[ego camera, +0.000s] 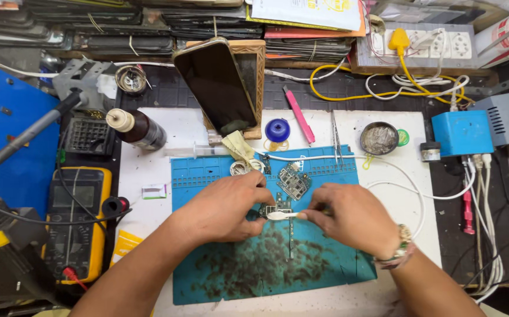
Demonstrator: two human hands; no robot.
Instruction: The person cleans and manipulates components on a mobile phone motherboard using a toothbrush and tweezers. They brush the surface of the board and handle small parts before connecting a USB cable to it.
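Lying across the middle: white table (148,170), cluttered. Covering its near centre: blue work mat (325,258), stained dark along the near half. Leaning upright at the far edge of the mat: dark phone (216,82), screen blank, propped against a wooden stand. Sitting at the left, off the mat: yellow multimeter (78,220). Standing at the far right: blue box (461,132) with white cables trailing toward the near right. Lying on its side at the far left of the table: brown bottle (137,128) with a pale cap.

Resting on the mat, left of centre: left hand (226,206), fingers curled down and pinning a small circuit board (278,206) against the mat. Resting right of centre: right hand (354,216), fingers pinched shut on a white swab (282,215), tip touching the board's near edge. Hands sitting close together, not touching. Lying just beyond the held board: second circuit board (293,181). Lying further back: pink tool (299,116) and metal tweezers (335,136).
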